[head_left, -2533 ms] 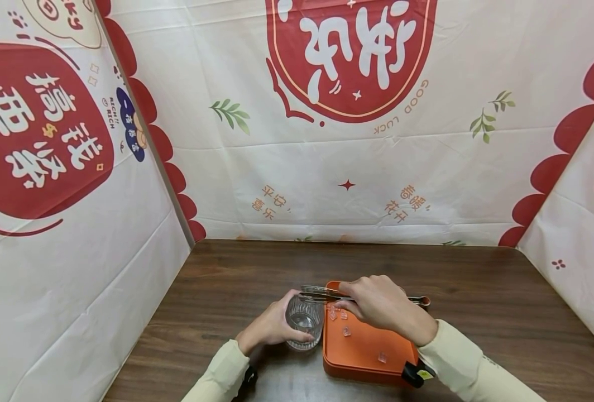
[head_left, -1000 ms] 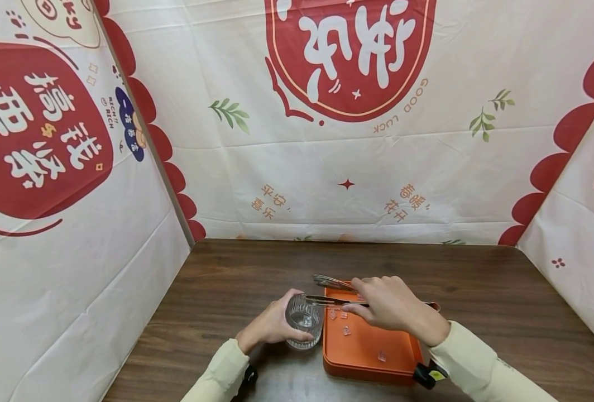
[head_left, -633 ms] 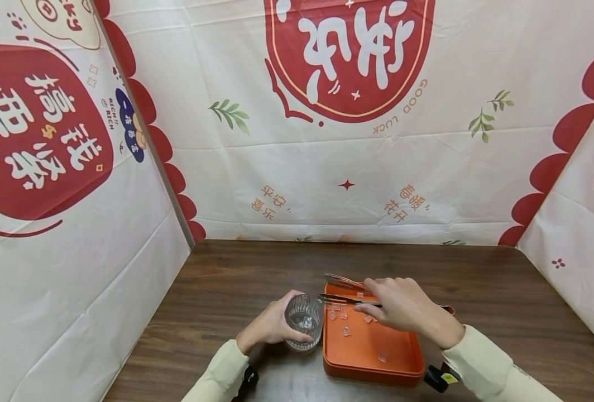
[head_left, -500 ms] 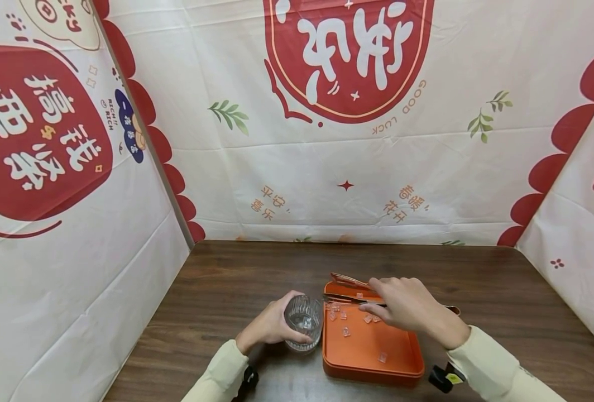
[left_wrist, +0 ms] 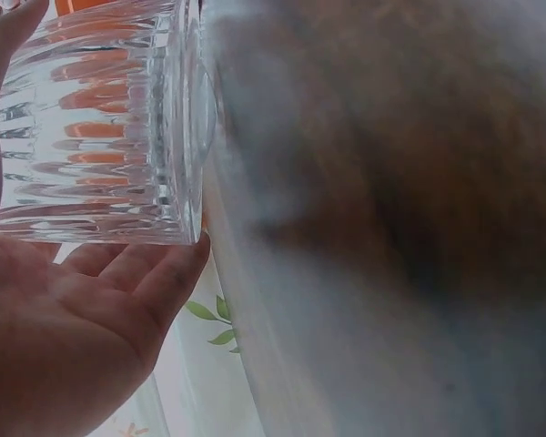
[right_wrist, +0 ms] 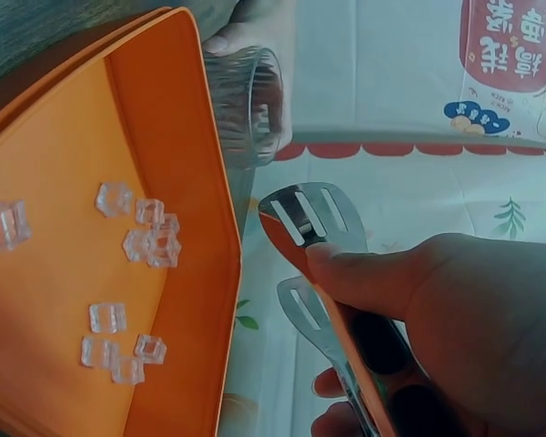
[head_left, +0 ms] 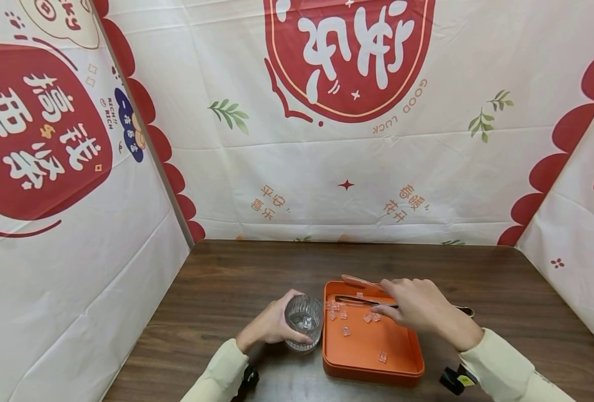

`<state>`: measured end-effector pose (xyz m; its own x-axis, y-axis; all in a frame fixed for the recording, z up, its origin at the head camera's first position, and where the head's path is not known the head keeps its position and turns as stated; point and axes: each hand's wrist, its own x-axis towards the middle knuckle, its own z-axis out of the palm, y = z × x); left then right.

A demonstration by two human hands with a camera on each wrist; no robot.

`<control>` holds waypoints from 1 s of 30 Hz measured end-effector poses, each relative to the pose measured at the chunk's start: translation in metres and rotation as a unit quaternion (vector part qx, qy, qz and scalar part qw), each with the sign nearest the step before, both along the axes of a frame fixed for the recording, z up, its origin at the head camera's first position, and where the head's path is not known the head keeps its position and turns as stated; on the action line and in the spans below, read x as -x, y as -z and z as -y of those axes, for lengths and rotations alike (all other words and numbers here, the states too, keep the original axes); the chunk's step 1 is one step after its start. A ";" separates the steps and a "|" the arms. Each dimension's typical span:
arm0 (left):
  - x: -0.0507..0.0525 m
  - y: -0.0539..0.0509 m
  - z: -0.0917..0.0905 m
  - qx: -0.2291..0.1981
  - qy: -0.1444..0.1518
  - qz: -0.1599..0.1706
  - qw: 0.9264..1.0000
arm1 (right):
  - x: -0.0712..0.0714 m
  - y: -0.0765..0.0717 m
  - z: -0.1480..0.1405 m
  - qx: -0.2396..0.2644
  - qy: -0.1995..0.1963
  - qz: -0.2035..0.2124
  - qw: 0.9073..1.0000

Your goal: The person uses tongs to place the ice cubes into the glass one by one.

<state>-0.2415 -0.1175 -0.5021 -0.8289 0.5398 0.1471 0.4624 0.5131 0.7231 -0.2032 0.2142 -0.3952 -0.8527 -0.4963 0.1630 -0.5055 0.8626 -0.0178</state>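
My left hand grips a clear ribbed glass that stands on the table against the left side of an orange tray. Something clear shows in the bottom of the glass. My right hand holds metal tongs above the back of the tray, their two slotted ends spread apart with nothing between them. On the tray floor lie several clear cubes, among them one cube near the middle and one cube near the front. In the right wrist view, cubes lie in loose clusters.
The dark wooden table extends around the tray and glass. Printed white cloth hangs behind the table and along both sides. A black wrist device sits beneath the right sleeve.
The tongs have moved right, from over the glass to above the tray, and their ends have spread apart. The right hand went with them. My left hand and the glass have stayed in place.
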 end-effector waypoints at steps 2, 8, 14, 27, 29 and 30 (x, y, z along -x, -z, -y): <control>-0.001 0.000 0.000 -0.001 -0.001 0.002 1.000 | 0.000 0.000 -0.001 -0.002 0.003 0.005 1.000; -0.003 -0.002 0.000 -0.003 -0.006 0.010 1.000 | -0.001 0.002 -0.005 -0.007 0.004 0.004 1.000; -0.004 -0.004 -0.001 0.001 -0.008 0.013 1.000 | -0.001 0.004 -0.007 -0.010 0.005 0.012 1.000; -0.003 -0.002 0.000 0.001 -0.014 0.022 1.000 | -0.003 0.019 -0.005 -0.021 0.003 0.064 0.998; -0.002 -0.002 0.000 -0.001 -0.012 0.022 1.000 | -0.003 0.022 -0.003 -0.022 0.002 0.072 0.997; -0.002 -0.002 0.000 -0.001 -0.011 0.021 1.000 | -0.003 0.024 -0.003 -0.024 0.001 0.077 0.997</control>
